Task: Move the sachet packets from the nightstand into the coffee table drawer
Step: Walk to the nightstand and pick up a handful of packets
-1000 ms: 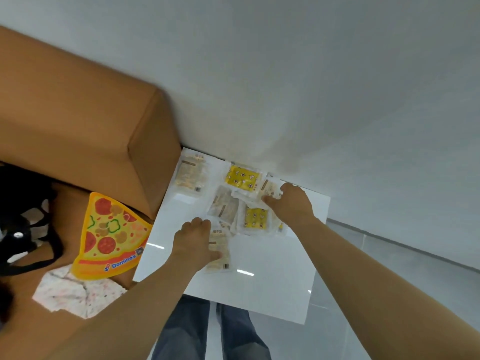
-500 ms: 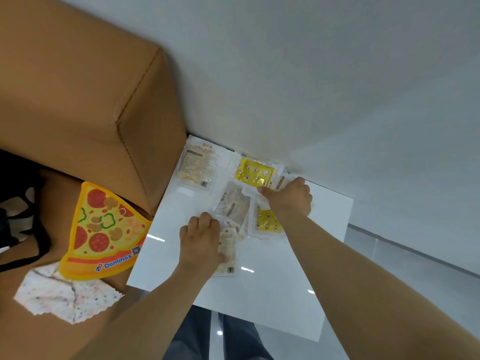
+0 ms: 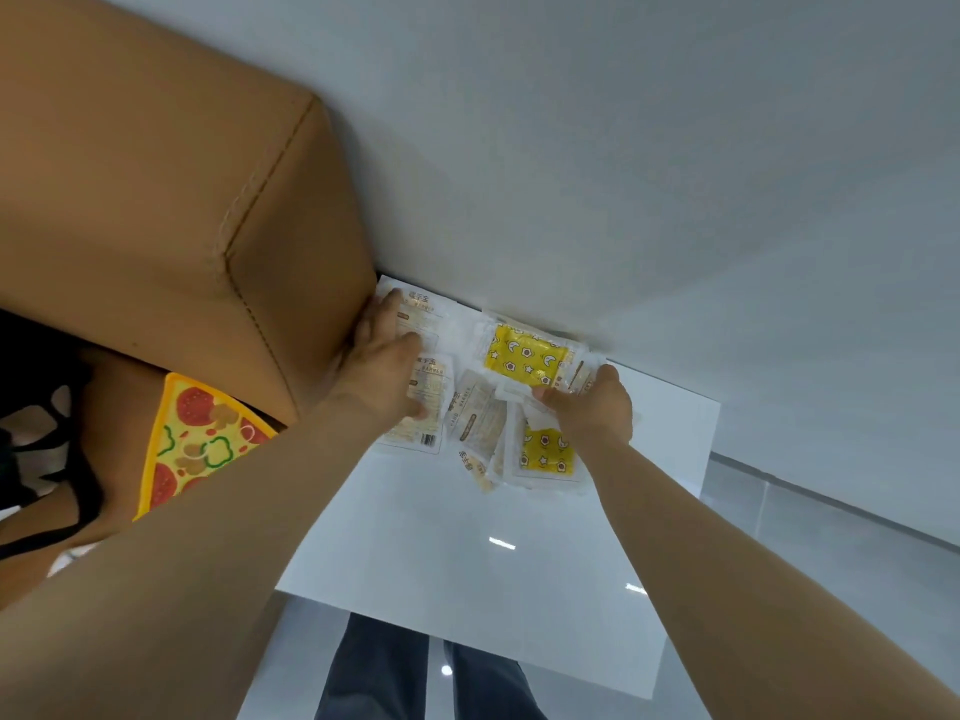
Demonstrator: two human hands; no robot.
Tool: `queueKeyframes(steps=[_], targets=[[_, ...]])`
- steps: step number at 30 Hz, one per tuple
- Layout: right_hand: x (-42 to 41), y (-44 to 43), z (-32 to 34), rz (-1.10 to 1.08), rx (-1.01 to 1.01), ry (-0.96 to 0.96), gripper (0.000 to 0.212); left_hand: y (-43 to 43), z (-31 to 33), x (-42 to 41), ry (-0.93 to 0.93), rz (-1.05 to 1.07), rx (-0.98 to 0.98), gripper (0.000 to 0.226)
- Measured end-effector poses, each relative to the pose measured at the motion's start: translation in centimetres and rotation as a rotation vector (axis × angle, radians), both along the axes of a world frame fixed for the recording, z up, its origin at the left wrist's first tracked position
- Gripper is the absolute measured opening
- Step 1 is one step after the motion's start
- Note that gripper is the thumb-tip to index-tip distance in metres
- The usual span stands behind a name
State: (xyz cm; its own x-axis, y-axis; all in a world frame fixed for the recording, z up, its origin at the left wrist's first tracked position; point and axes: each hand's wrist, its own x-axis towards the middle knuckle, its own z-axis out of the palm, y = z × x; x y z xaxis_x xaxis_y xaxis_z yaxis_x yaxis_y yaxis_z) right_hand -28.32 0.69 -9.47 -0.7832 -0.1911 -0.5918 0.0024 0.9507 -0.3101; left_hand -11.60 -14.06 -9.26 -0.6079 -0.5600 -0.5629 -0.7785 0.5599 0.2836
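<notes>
Since a moment ago the left hand (image 3: 387, 366) has left the near packet and reached to the far-left corner of the nightstand (image 3: 467, 589). Its glossy white top stands against a pale grey wall (image 3: 623, 174), with a tan padded headboard (image 3: 156, 226) at its left and a pizza-slice cushion (image 3: 197, 444) below that. The sachet packets (image 3: 478, 418) lie bunched along the far edge by the wall. The left fingers are stretched flat on the corner beige packet (image 3: 423, 317). The right hand (image 3: 592, 407) is curled, pinching a small packet (image 3: 581, 376) just beside the upper yellow packet (image 3: 524, 356). A lower yellow packet (image 3: 548, 454) lies beside its wrist.
</notes>
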Motion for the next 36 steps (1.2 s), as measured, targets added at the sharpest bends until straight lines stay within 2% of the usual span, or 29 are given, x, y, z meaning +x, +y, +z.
queueKeyframes(steps=[5, 10, 12, 17, 20, 27, 33, 36], targets=[[-0.5, 0.9, 0.5, -0.035, -0.107, -0.048, 0.044, -1.4, -0.5, -1.7, -0.112, -0.068, 0.063, 0.069], [-0.3, 1.4, 0.8, -0.105, -0.212, -0.074, 0.038, -0.8, -0.8, -1.9, -0.015, -0.097, -0.018, 0.074], [-0.1, 1.2, 1.0, -0.114, -0.22, -0.092, 0.044, -0.6, -0.7, -1.7, 0.003, -0.096, -0.044, 0.078], [-0.1, -0.9, 0.9, -0.179, -0.152, -0.139, 0.074, -0.7, -0.5, -2.3, -0.009, -0.048, -0.031, 0.09], [0.2, -1.8, 0.3, -0.195, -0.086, -0.114, 0.083, -0.6, -0.5, -2.4, -0.045, -0.002, -0.01, 0.096], [0.2, -2.1, 0.3, -0.163, -0.069, -0.071, 0.061, 0.0, -0.2, -1.6, -0.009, 0.102, -0.03, 0.08], [1.0, -0.4, 1.7, -0.136, -0.15, -0.031, 0.049, 1.1, 0.7, -1.3, -0.005, 0.104, -0.055, 0.073], [1.6, 0.9, 3.2, -0.096, -0.203, 0.012, 0.041, 1.8, 1.7, -0.6, 0.006, 0.131, -0.002, 0.058]])
